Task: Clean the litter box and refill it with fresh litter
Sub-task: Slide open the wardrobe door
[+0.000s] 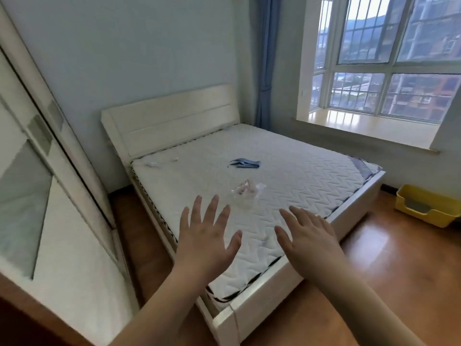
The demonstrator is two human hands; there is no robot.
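A yellow litter box (424, 207) with grey litter inside stands on the wooden floor at the far right, by the wall under the window. My left hand (204, 236) and my right hand (306, 238) are raised side by side over the foot of the bed, backs toward me, fingers spread and straight, holding nothing. Both hands are far from the litter box.
A white bed with a bare quilted mattress (287, 176) fills the middle. On it lie a clear plastic bag (245, 193) and a blue cloth (245, 163). A white wardrobe (50, 196) lines the left side. Wooden floor (399, 270) lies between the bed and the window wall.
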